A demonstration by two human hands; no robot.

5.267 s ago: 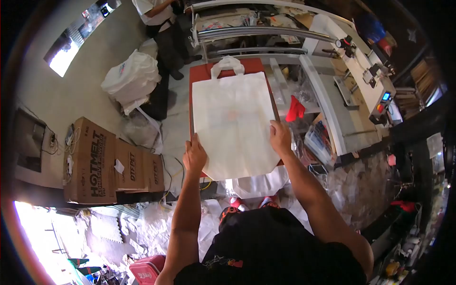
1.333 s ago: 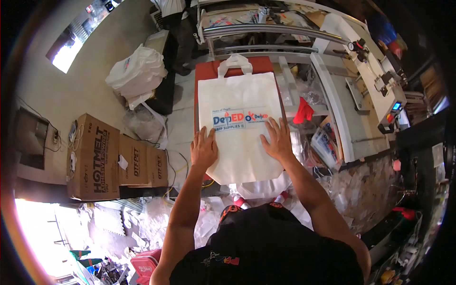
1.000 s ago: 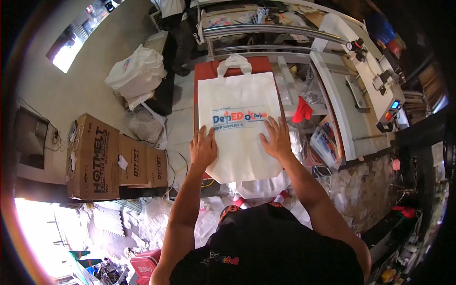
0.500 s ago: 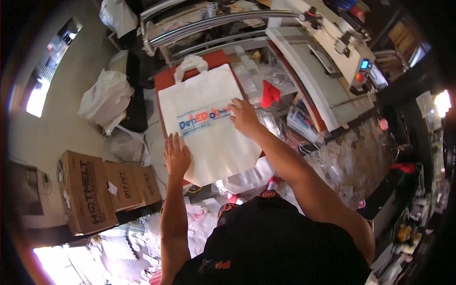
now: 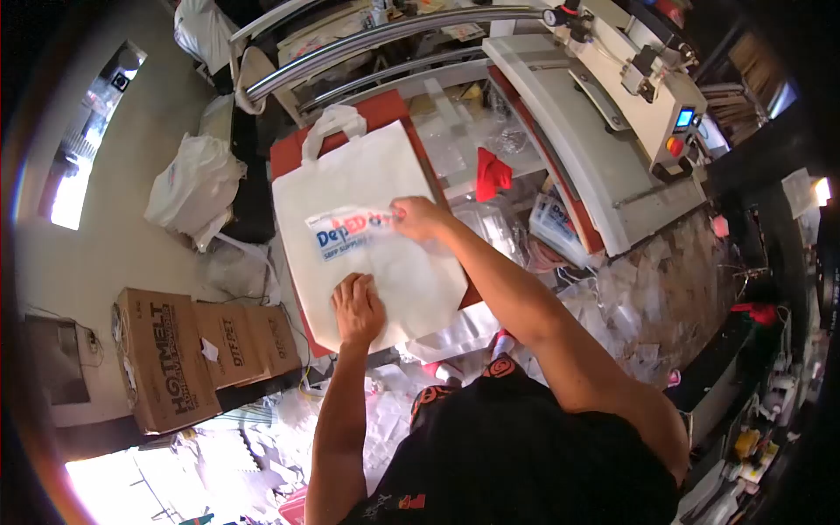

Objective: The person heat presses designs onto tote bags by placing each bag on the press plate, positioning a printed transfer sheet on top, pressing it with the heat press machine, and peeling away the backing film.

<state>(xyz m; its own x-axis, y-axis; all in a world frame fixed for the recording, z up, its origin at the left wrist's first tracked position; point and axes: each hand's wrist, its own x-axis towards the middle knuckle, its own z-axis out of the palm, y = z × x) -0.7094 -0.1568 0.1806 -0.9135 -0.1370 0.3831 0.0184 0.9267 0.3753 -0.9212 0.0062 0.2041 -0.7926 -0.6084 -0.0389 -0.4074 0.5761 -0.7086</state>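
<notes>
A white tote bag [image 5: 385, 302] lies flat on the red heat-press platen [image 5: 296, 150], its looped handle [image 5: 337, 125] at the far end. On its front sits a printed blue-and-red "DepED" design with a clear transfer film [image 5: 372, 229] over it, whose right part looks lifted and blurred. My right hand [image 5: 420, 219] is closed in a pinch on that film's right edge. Just below the print, my left hand [image 5: 359, 311] rests on the bag, fingers loosely bent and pressing the fabric, with nothing held.
At the right stands a heat-press machine [image 5: 604, 131] with a lit display. A metal bar [image 5: 385, 44] crosses behind the platen. A red cloth [image 5: 493, 173] hangs beside it. Cardboard boxes [image 5: 166, 359] and a pile of white bags [image 5: 197, 184] are left; film scraps [image 5: 647, 297] litter the floor.
My left hand has moved from the bag's left edge onto its lower middle. My right hand has gone from lying by the print to pinching the film, with its right part now lifted.
</notes>
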